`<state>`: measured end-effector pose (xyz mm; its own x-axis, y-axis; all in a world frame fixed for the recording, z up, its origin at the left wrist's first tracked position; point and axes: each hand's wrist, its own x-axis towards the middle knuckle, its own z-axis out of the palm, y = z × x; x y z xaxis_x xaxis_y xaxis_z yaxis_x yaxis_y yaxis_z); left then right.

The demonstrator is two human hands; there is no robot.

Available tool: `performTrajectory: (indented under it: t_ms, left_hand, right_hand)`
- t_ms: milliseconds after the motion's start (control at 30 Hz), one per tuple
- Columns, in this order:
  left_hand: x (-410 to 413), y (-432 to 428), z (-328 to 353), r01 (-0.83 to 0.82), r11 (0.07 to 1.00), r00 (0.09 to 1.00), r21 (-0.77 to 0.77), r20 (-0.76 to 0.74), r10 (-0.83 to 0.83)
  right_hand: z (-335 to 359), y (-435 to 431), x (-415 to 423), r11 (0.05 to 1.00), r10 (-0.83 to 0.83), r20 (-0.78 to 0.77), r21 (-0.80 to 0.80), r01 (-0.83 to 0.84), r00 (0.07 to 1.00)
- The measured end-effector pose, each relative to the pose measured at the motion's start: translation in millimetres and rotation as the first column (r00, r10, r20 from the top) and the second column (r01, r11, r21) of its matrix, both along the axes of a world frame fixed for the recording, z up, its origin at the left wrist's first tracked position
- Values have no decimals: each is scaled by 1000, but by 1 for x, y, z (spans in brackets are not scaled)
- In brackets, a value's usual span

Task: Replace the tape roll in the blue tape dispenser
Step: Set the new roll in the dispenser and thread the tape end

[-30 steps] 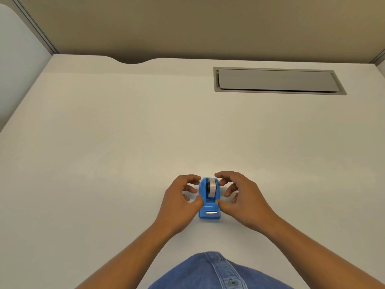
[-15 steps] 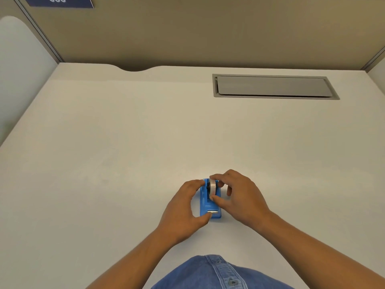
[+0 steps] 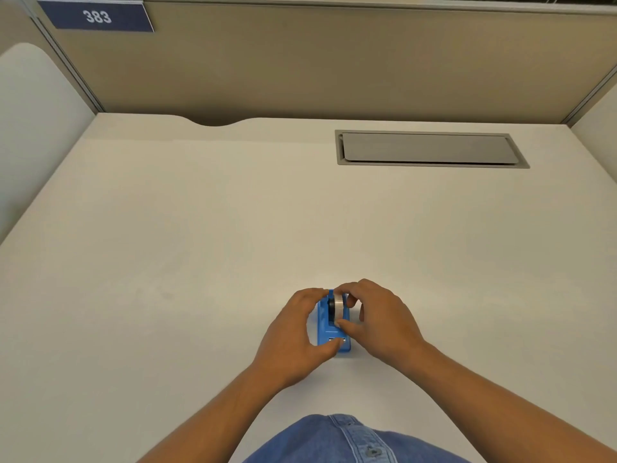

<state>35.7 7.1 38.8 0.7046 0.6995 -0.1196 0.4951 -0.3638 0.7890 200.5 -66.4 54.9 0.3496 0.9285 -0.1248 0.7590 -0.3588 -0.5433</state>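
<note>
Sign (image 3: 96, 17) reads "383", hands on dispenser (image 3: 325, 329)

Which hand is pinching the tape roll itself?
The right hand: its fingers pinch the tape roll. The left hand only steadies the blue dispenser.

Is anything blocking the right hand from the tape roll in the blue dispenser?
Nothing visible: the right hand already pinches the translucent tape roll seated in the blue plastic dispenser, while the left hand holds the dispenser's side.
</note>
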Motion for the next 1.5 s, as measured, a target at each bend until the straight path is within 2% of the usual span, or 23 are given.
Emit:
performTrajectory:
  t_ms: [167,367,567,1000,1233,1500]
  left_hand:
    - [6,2,7,17,999,1000,36,22,-18]
    - [16,5,11,-108,993,994,56,11,107]
    - [20,5,11,-147,985,989,89,-12,149]
    - [21,6,11,-162,986,987,34,-15,163]
    - [20,6,6,-152,988,987,35,-37,154]
    - [18,8,0,-135,991,990,22,-34,135]
  right_hand:
    - [4,-11,1,999,17,-95,29,-14,995]
    - [8,-12,1,997,-5,-146,72,16,989]
    - [2,2,5,977,-178,-245,75,201,953]
    - [-3,3,6,986,-160,-208,3,164,965]
    - [-3,7,9,982,-170,-337,19,187,926]
    - [-2,11,9,992,-116,-332,-1,123,936]
